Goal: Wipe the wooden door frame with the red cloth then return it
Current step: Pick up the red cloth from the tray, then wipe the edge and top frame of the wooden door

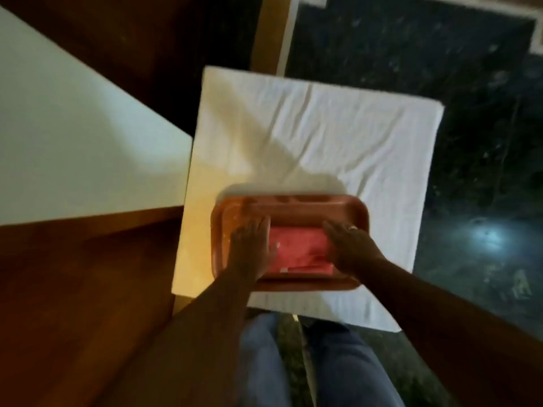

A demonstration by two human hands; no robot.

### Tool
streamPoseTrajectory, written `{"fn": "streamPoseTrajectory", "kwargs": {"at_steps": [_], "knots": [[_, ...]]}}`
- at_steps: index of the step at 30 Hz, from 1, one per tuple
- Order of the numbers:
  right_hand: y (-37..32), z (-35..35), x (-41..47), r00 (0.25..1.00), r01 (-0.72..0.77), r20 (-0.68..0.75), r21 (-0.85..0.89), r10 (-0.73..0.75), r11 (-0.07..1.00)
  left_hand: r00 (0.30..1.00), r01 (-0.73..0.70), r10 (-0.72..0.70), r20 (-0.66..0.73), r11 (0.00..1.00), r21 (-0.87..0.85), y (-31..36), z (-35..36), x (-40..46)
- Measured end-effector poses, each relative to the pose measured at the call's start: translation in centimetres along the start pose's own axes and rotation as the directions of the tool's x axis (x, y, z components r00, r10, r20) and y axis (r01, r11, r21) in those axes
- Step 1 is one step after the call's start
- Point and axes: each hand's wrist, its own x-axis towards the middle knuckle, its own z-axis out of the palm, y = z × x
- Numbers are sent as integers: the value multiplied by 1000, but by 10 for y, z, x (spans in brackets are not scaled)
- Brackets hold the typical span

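Observation:
A folded red cloth (296,248) lies flat inside an orange-brown tray (293,205). The tray rests on a small table covered with a white sheet (308,136). My left hand (251,245) lies palm down on the cloth's left edge, fingers spread. On the cloth's right edge rests my right hand (351,248), fingers extended, a ring on one finger. Neither hand is closed around the cloth. Wooden door frame (269,30) rises beyond the table at the top, and brown wood (88,289) fills the lower left. The picture is blurred.
A white wall surface (73,142) stands at the left. Dark marble floor (440,54) with a pale border spreads to the right and behind the table. My knees in blue jeans (308,362) are just below the table's near edge.

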Motion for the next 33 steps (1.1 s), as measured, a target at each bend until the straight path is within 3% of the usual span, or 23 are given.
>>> {"fn": "streamPoseTrajectory", "kwargs": {"at_steps": [3, 7, 9, 11, 14, 17, 19, 21, 24, 26, 28, 31, 33], "knots": [[-8, 12, 25, 995, -102, -10, -72, 102, 992, 993, 108, -110, -34, 993, -54, -15, 14, 14], [-24, 13, 16, 977, -208, 35, -35, 209, 977, 998, 32, -36, -47, 996, -81, -33, 15, 5], [-28, -1, 1, 968, -224, 115, -12, 224, 975, 999, 28, -14, 45, 949, -315, -33, -2, -8], [-33, -21, -22, 955, -272, 196, 260, 225, 927, 997, 81, -53, 64, 800, -594, -28, -27, -33], [-45, -64, -66, 938, -331, 207, 774, 279, 540, 982, 91, -186, -8, 520, -849, -19, -67, -79], [-60, -122, -104, 957, -134, 55, 954, 286, 267, 955, -40, -256, -149, 389, -920, -13, -111, -128], [-71, -164, -118, 971, -55, 14, 984, 240, 167, 909, -161, -326, -261, 301, -940, -6, -142, -157], [-88, -207, -135, 978, 21, -63, 978, 200, 206, 847, -267, -419, -326, 196, -944, 0, -175, -190], [-126, -264, -154, 952, 211, -284, 882, 118, 422, 754, -426, -517, -405, 84, -901, 7, -218, -239], [-160, -296, -167, 908, 350, -416, 807, 38, 475, 684, -517, -598, -418, 7, -856, 11, -241, -283], [-193, -324, -176, 812, 482, -584, 660, -10, 576, 599, -589, -683, -418, -22, -808, 11, -262, -324], [-255, -373, -200, 623, 638, -778, 443, -83, 630, 423, -629, -738, -525, 179, -757, -4, -299, -381], [-299, -406, -221, 564, 692, -822, 417, -81, 590, 322, -665, -708, -629, 304, -682, -19, -328, -415]]}}
